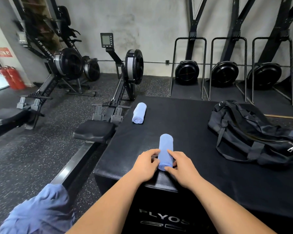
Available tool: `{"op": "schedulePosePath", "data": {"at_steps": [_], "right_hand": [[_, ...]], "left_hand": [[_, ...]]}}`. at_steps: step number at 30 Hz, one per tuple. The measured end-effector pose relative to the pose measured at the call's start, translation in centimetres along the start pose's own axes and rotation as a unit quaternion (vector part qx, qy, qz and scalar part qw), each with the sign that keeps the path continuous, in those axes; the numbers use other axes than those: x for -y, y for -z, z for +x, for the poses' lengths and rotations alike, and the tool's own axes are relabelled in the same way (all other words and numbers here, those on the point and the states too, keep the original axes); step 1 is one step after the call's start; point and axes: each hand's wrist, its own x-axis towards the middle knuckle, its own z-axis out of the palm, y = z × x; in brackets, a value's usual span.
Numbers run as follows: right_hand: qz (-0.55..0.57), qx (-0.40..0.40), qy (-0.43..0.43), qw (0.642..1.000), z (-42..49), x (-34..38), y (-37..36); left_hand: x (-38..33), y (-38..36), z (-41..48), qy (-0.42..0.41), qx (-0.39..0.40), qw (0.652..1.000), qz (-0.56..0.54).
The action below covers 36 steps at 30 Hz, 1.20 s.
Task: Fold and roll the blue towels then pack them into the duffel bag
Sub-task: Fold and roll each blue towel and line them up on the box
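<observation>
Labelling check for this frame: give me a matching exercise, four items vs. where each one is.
Items:
1. near rolled towel
2. far rolled towel
3. duffel bag
4. loose blue towels

Places:
A. right side of the black box top
B. between both hands at the box's near edge
C. bottom left, off the box
D. far left corner of the box top

Pairs: 1-B, 2-D, 3-A, 4-C

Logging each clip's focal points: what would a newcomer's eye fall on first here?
First, the rolled blue towel near the front edge of the black box, with the left hand and right hand on either side of its near end. Next, a second roll at the box's far left, and the black duffel bag slumped on the right. Loose blue towels sit at bottom left.
</observation>
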Motion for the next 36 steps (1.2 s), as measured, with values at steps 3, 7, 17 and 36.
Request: {"op": "schedulePosePath", "data": {"at_steps": [3, 7, 17, 36], "right_hand": [[-0.009, -0.011, 0.002, 1.0, 1.8, 0.5, -0.8], [-0.013, -0.013, 0.002, 1.0, 4.5, 1.4, -1.5], [0.009, -0.047, 0.002, 0.999, 13.1, 2.4, -2.8], [-0.025, -0.084, -0.032, 0.996, 26.8, 3.0, -4.1]], "left_hand": [[0.7, 0.6, 0.9, 0.004, -0.008, 1.0, -0.003], [1.4, 1.9, 2.6, -0.004, -0.023, 1.0, -0.007], [4.3, 4.1, 9.8, -0.002, -0.038, 0.999, 0.03], [8.8, 4.7, 20.3, -0.075, -0.221, 0.942, 0.24]]}}
